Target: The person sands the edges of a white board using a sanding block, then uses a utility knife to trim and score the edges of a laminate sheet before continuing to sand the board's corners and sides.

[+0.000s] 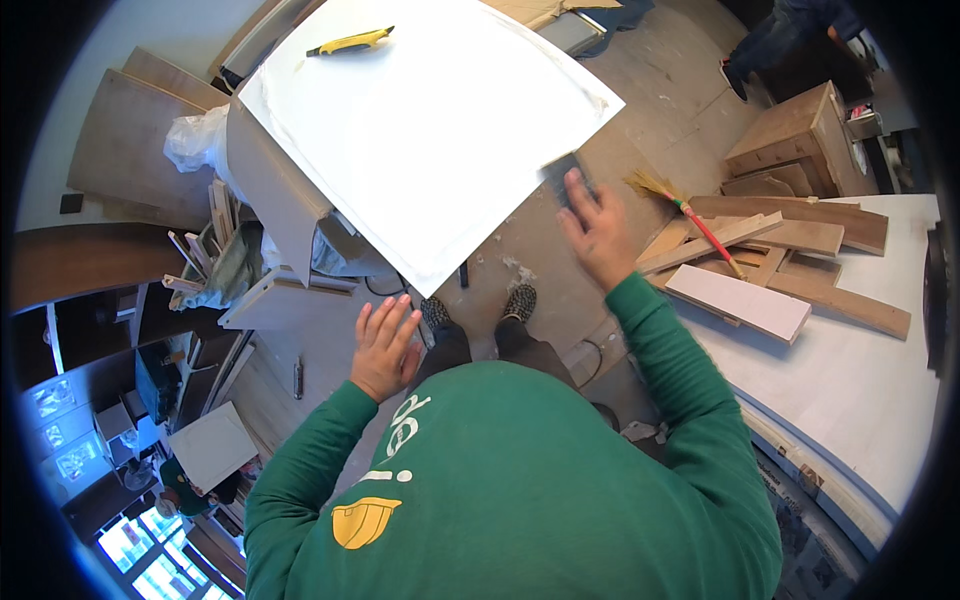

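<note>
A large white panel [420, 150] lies raised in front of me, one corner pointing toward my feet. My right hand [598, 235] grips a dark flat block [566, 176] at the panel's right edge. The block is blurred and partly covered by the fingers, so its exact kind cannot be made out. My left hand [385, 348] hangs near the panel's close corner, fingers stretched and apart, holding nothing. On the far part of the panel rests a yellow utility knife [350, 42].
To the right, a white board [850, 370] carries wood strips and a small red-handled broom [710, 240]. Left of the panel stand wood offcuts in a sack [235, 265]. A wooden cabinet [790, 140] and another person's leg [765, 50] are at the far right.
</note>
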### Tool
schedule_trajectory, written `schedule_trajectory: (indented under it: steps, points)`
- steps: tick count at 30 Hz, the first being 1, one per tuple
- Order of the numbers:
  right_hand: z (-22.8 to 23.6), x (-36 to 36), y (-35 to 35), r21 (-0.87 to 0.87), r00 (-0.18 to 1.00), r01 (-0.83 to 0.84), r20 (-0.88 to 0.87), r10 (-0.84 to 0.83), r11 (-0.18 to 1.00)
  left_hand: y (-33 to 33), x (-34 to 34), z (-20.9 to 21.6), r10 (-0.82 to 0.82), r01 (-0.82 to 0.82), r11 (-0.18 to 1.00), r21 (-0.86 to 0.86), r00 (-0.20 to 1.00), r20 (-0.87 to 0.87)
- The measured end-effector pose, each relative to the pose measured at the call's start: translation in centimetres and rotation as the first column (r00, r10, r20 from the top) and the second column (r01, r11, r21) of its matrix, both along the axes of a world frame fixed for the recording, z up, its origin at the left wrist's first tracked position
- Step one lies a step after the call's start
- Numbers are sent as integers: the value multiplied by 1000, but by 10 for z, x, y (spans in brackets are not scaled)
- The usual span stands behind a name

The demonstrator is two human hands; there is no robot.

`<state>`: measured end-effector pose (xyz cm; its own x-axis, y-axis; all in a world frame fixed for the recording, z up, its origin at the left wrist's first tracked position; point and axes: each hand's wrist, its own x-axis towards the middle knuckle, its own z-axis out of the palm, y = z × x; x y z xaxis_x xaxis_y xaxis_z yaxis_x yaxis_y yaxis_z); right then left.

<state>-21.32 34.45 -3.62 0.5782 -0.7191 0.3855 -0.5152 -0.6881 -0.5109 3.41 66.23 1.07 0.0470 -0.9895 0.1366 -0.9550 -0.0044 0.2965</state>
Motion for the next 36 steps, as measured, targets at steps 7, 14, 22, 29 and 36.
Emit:
schedule_trajectory:
  steps: [7,14,22,29,36]
  points:
    - [17,4,-47,137,974,225,-42,-221,965,14,2,-36,301,-300,951,76,836,-458]
    - [19,38,86,103,996,-55,-67,62,993,-19,-7,-36,562,-400,791,464,172,-809]
    - [17,28,-8,245,974,218,-1,-225,945,-40,-11,-50,487,-260,857,446,122,-865]
    - [15,65,171,194,965,-260,87,247,946,-42,-4,-38,489,-210,826,523,-193,-850]
    - [-3,50,38,248,962,148,188,-197,957,-43,3,-32,542,-119,818,562,-166,-824]
